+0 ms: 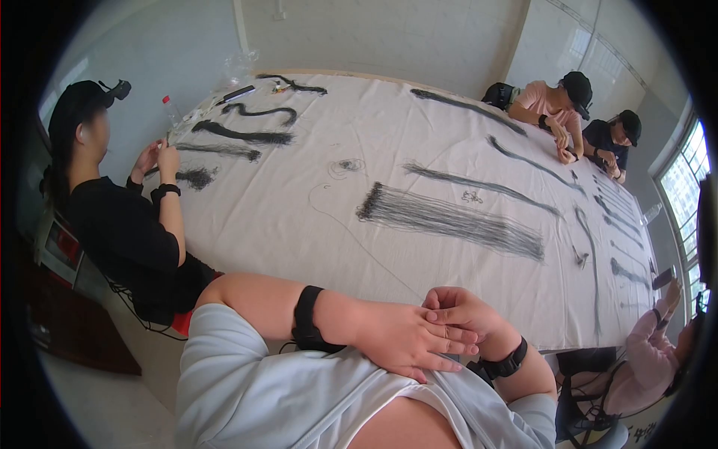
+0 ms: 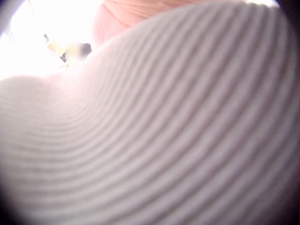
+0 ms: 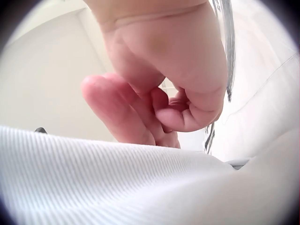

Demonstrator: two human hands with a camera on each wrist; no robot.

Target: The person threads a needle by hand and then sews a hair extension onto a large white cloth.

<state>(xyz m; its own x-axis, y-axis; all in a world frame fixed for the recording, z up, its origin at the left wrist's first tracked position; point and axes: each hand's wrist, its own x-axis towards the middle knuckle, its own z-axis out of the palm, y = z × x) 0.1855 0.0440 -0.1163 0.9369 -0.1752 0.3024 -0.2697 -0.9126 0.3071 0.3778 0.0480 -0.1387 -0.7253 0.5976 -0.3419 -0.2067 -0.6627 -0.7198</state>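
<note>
Hands together, lower center: left hand [image 1: 404, 337] straight-fingered against right hand [image 1: 475, 318], which pinches thin strand [image 1: 364, 245] trailing over surface [image 1: 247, 239]. Risk: loose grip drops it; hard tug snaps it.

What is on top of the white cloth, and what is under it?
On the white cloth lie a wide dark bundle of strands, narrower bundles and a loose coil, among other things. What it covers cannot be seen.
</note>
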